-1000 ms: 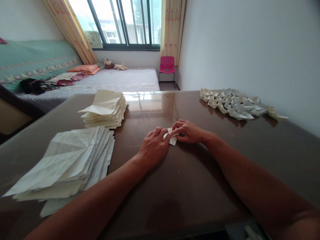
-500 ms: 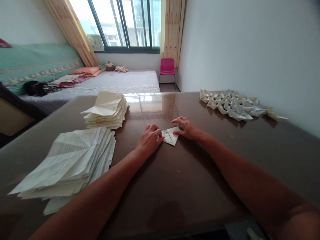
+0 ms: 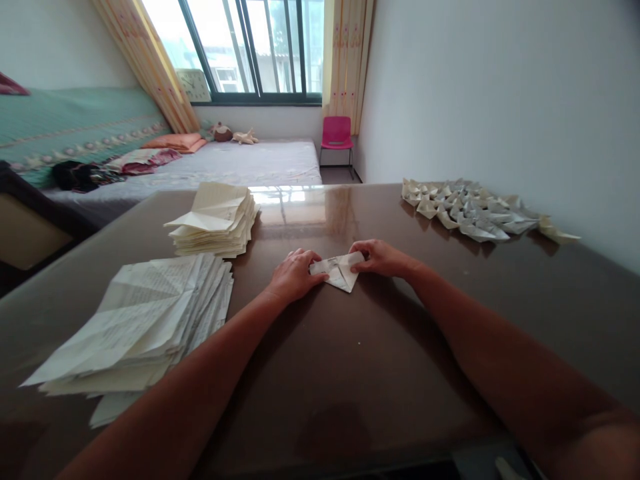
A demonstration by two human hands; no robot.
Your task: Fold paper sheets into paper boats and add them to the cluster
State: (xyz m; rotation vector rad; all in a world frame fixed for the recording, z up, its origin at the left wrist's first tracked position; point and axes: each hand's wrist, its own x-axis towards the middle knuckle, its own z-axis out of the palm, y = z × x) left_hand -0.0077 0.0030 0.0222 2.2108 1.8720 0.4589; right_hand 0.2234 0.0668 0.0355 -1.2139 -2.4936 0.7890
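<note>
A small folded paper (image 3: 342, 272), whitish with a point toward me, lies at the middle of the brown table (image 3: 345, 373). My left hand (image 3: 299, 273) pinches its left end between thumb and fingers. At the right end, my right hand (image 3: 379, 259) grips the paper the same way, thumb near me and fingers on the far side. Parts of both ends are hidden under the fingers.
Left of my hands stand a stack of creased written sheets (image 3: 145, 307) and, farther back, a stack of yellowish sheets (image 3: 215, 220). Many folded paper shapes (image 3: 470, 210) sit at the back right by the wall. Beyond the table are a bed (image 3: 260, 160) and a pink chair (image 3: 337, 133).
My right hand has closed its fingers on the right end of the paper. My left fingers have shifted outward, showing more of the left end.
</note>
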